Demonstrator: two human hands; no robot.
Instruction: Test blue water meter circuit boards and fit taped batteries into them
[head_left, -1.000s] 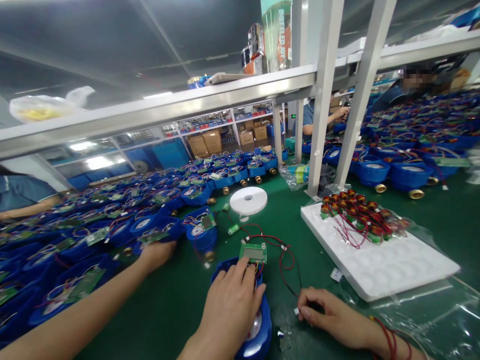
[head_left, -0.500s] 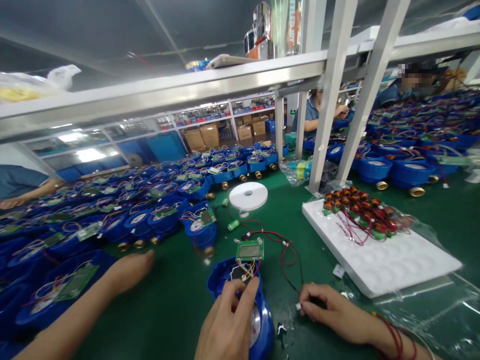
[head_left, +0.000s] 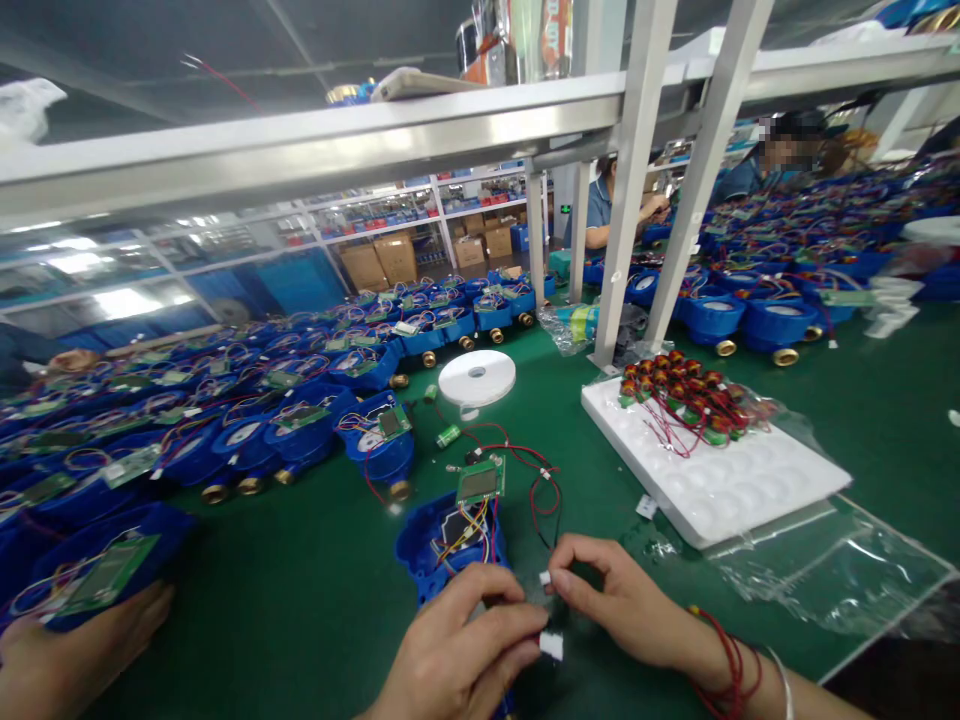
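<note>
Two bare hands work close together low in the head camera's view, each with its own bit of white plastic. The left hand (head_left: 469,645) is drawn into a pinch, thumb and fingers together on a white plug (head_left: 552,647) that pokes out to the right of its fingertips. The right hand (head_left: 619,602) pinches narrowly too, with a small white connector (head_left: 545,578) at the tips of thumb and forefinger. That connector sits near the plug, a little farther from the person, and the two are apart. A red-and-black cable (head_left: 533,500) loops on the green worktop (head_left: 300,610) just beyond the right hand.

An open blue casing (head_left: 418,545) lies just past the left hand, which hides its near end from me. Over its far end a green circuit board (head_left: 481,481) stands tilted, coloured wires running down from it into the casing. Farther off, a white disc (head_left: 491,385) lies flat, a small green cylinder (head_left: 448,436) near it. Off to the right is a white foam tray (head_left: 735,492) bearing a cluster of copper-coloured components (head_left: 671,378). At far left, a co-worker's fingers (head_left: 154,605) curl against another blue housing (head_left: 161,530).
</note>
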